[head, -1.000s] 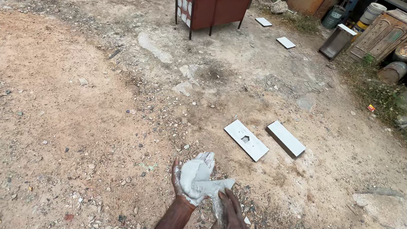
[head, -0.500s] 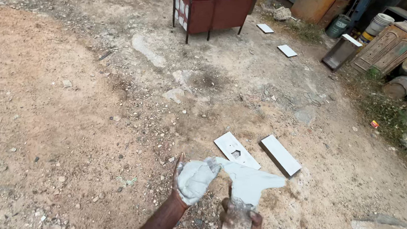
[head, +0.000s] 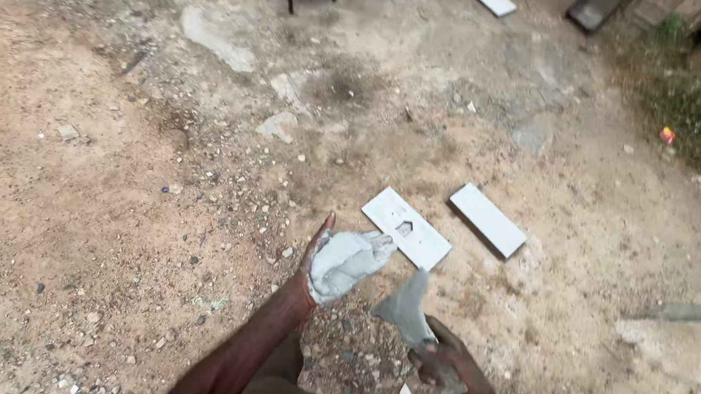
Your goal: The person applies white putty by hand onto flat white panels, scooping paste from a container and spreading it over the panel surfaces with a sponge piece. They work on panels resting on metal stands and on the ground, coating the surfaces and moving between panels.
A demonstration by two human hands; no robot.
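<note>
The ground (head: 93,198) is bare reddish dirt strewn with pebbles and small stones, paler and sandier toward the right. Near the middle and close to the camera, the left hand (head: 323,259) is raised palm-up with its thumb pointing away, and a lump of pale grey putty (head: 344,261) fills the palm; the lump is soft-looking, creased and folded, whitish on its top and greyer at its edges, and the fingers are curled loosely round it rather than clenched, mostly hidden under the mass. Just to the right and a little nearer, the right hand (head: 445,369) is closed in a fist round the handle of a putty knife (head: 408,310), whose broad grey blade fans out up and to the left, ending close beside the putty but not clearly touching it. Just beyond both hands two flat white rectangular plates lie on the dirt: the nearer plate (head: 408,226) has a small cut-out hole in its middle, and the plain plate (head: 488,220) lies a short way to its right, the two roughly parallel and apart. Far right, a large flat stone (head: 679,344) sits half sunk in the soil.
</note>
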